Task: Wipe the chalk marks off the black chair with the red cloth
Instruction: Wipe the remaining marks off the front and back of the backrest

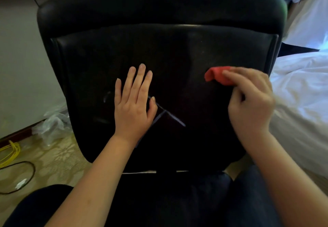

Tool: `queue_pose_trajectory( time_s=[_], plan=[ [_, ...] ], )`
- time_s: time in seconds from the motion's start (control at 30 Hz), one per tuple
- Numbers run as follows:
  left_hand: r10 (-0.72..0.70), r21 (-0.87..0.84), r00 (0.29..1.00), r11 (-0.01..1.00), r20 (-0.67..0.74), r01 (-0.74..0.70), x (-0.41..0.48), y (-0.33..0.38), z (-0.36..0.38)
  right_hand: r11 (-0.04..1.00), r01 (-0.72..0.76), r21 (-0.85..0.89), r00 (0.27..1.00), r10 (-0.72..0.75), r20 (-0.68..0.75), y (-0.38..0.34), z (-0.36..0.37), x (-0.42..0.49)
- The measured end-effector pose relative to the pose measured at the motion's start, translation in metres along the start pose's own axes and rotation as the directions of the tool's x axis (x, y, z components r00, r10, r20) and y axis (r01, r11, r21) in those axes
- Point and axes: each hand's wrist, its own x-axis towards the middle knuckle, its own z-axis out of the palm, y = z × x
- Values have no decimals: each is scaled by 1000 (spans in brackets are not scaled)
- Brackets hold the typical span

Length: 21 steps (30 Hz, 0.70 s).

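While our left hand lies flat and open on the black chair, covering part of the chalk marks, our right hand pinches the red cloth against the chair, right of the marks

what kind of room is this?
Probably a bedroom or hotel room. White rumpled bedding lies right of the black chair; patterned floor and a wall baseboard sit to the left, with a yellow cable and a plastic bag.
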Motion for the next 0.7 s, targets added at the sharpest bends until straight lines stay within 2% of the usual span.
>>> queue_pose_trajectory(
  time_s=[0.07, 0.17, 0.23, 0.3, 0.37, 0.43, 0.53, 0.63, 0.7],
  plan=[
    [3, -3, 1000, 1000, -1, -3, 2, 0, 0, 998, -58, -30, 998, 58, -15, -3, 4, -2],
    [4, 5, 1000, 1000, -1, -4, 3, 0, 0, 999, 35, 31, 990, -39, 136, -25, 20, -53],
    [3, 8, 1000, 1000, 2, -3, 2, 0, 1, 987, 108, 116, 951, -137, 276, -35, 24, -99],
    [3, 0, 1000, 1000, 16, -3, 2, 0, -2, 969, 168, 183, 881, -230, 412, -38, 23, -131],
    [6, -47, 1000, 999, 30, -4, 3, 1, -7, 953, 184, 240, 827, -282, 486, -37, 19, -135],
    [-5, -116, 999, 993, 34, 9, 1, 1, -18, 946, 175, 272, 866, -279, 414, -38, 13, -112],
    [-53, -149, 999, 987, 11, 54, -14, -1, -30, 972, 146, 183, 972, -176, 158, -35, 5, -48],
    [-90, -106, 996, 990, 19, 91, -33, -5, -29, 999, 36, -24, 999, -36, -6, -20, 4, -6],
    [-111, -67, 994, 991, 19, 112, -43, -10, -26, 997, -64, -51, 998, 63, -31, -21, 10, -11]
  ],
)
